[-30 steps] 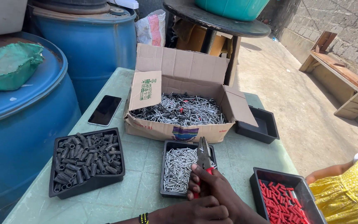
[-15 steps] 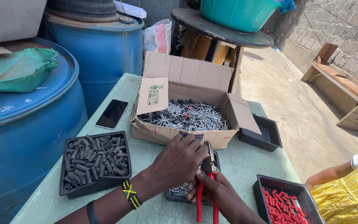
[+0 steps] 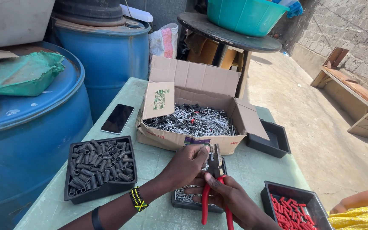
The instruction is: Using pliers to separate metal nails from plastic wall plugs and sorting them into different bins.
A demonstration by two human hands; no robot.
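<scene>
Fingers of the right hand wrap the red handles of the pliers, holding them upright over a small black tray of nails. Left hand pinches at the plier head with fingertips closed, seemingly on a small piece I cannot make out. Within reach sit a cardboard box of nails, a tray of black plugs and a tray of red plugs.

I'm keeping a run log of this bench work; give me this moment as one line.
right hand: grips red-handled pliers | left hand: fingers at pliers' head | below: tray of nails | behind: nail box
</scene>
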